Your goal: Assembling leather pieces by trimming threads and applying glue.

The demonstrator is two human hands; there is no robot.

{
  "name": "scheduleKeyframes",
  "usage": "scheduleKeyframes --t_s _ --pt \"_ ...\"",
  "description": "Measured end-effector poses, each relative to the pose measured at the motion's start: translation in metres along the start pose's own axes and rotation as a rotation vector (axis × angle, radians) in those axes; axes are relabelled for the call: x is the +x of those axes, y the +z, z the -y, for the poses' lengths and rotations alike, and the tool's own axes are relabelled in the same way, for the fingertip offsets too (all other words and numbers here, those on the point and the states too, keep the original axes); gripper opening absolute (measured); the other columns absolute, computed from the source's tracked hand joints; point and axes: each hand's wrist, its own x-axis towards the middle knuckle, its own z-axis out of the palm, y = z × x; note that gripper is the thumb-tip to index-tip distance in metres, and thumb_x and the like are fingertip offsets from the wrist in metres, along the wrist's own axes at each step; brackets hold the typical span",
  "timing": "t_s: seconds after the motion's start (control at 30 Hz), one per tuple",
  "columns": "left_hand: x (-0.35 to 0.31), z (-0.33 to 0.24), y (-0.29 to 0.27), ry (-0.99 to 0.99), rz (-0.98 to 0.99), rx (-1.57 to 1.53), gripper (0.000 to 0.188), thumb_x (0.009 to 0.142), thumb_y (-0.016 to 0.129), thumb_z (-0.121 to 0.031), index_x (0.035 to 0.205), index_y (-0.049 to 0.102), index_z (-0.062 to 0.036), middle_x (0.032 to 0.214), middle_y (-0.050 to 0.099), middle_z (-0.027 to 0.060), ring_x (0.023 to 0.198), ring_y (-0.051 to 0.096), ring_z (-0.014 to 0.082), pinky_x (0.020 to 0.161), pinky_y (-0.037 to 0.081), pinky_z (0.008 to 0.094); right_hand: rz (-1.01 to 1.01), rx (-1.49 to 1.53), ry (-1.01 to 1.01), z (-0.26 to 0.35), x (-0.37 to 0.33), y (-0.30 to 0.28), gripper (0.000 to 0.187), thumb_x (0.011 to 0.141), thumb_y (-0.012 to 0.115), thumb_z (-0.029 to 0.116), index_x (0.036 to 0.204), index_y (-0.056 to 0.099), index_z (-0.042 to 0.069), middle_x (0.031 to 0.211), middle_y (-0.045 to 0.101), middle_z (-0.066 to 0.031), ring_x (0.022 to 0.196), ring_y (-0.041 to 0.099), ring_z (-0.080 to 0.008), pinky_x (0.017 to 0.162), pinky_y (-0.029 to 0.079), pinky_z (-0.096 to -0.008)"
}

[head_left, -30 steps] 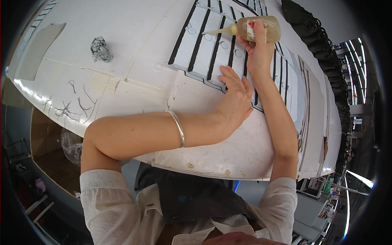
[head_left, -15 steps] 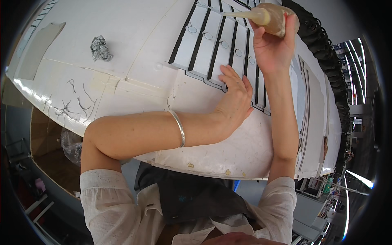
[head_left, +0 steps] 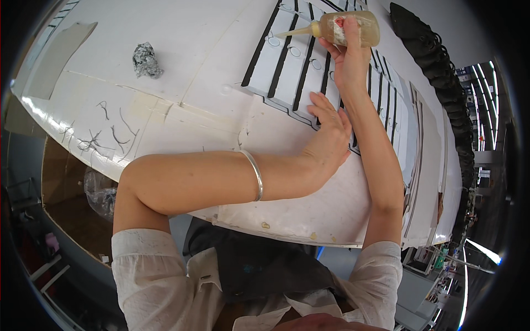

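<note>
In my right hand (head_left: 351, 63) is a clear squeeze bottle (head_left: 359, 28) of yellowish liquid, tipped on its side with its long thin nozzle (head_left: 295, 32) pointing left. The nozzle tip is close to an oval outline on a light grey panel (head_left: 284, 47); I cannot tell whether it touches. Black strips (head_left: 280, 55) run between several such panels laid side by side, many with an oval near the middle. My left hand (head_left: 329, 124) lies with fingers spread at the near edge of the panels, holding nothing.
The panels lie on a white table (head_left: 199, 121). Crumpled foil (head_left: 146, 60) and loose dark threads (head_left: 94, 142) are on its left part. Grey sheets (head_left: 422, 176) are stacked at the right. A row of black items (head_left: 425, 49) lines the far right edge. A cardboard box (head_left: 66, 193) stands below left.
The bottle has come down and left, levelling out, and its nozzle now reaches the leftmost panel's oval. The whole view has shifted slightly; my left hand keeps its place on the panels.
</note>
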Motion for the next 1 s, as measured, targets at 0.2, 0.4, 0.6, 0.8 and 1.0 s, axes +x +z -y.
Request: scheduleKeyframes --t_s 0.2,0.4,0.6,0.8,1.0 --pt "-0.001 0.001 -0.001 0.008 -0.007 0.018 0.067 0.1 0.038 -0.055 0.133 0.055 0.0012 0.119 0.059 0.0415 0.11 0.062 0.0511 0.087 0.051 0.0475 0.023 -0.011 0.006 -0.003 -0.002 0.008 0.044 0.095 0.068 0.033 0.121 0.056 0.001 0.111 0.063 -0.0107 0.096 0.068 -0.0203 0.071 0.064 -0.0342" --pt "-0.001 0.002 -0.001 0.003 -0.013 0.022 0.067 0.1 0.038 -0.055 0.132 0.055 0.0019 0.118 0.059 0.0418 0.11 0.062 0.0507 0.086 0.051 0.0474 0.044 0.018 0.022 -0.003 -0.001 0.009 0.042 0.094 0.07 0.03 0.122 0.056 0.003 0.112 0.063 -0.0099 0.098 0.068 -0.0208 0.07 0.064 -0.0344" --pt "0.0 0.002 0.0 0.01 -0.017 0.018 0.067 0.101 0.038 -0.055 0.132 0.055 0.0025 0.118 0.059 0.0421 0.11 0.062 0.0511 0.086 0.051 0.0472 0.044 -0.026 0.008 -0.005 0.0 0.012 0.043 0.095 0.068 0.033 0.122 0.056 0.001 0.113 0.063 -0.0102 0.097 0.067 -0.0196 0.071 0.064 -0.0333" --pt "-0.001 0.002 0.0 0.007 -0.012 0.015 0.067 0.101 0.038 -0.054 0.133 0.055 0.0022 0.119 0.059 0.0421 0.11 0.062 0.0516 0.086 0.051 0.0479 0.053 0.007 0.014 -0.001 0.002 0.011 0.045 0.095 0.068 0.034 0.122 0.057 0.0 0.112 0.064 -0.0108 0.096 0.068 -0.0197 0.071 0.064 -0.0331" --pt "0.0 0.0 -0.002 0.006 -0.009 0.011 0.066 0.101 0.038 -0.054 0.133 0.055 0.0006 0.119 0.059 0.0415 0.11 0.062 0.0517 0.086 0.051 0.048 0.08 -0.053 0.046 -0.001 0.001 0.012 0.047 0.096 0.065 0.036 0.123 0.055 -0.001 0.111 0.065 -0.0118 0.095 0.068 -0.0188 0.074 0.063 -0.0316"
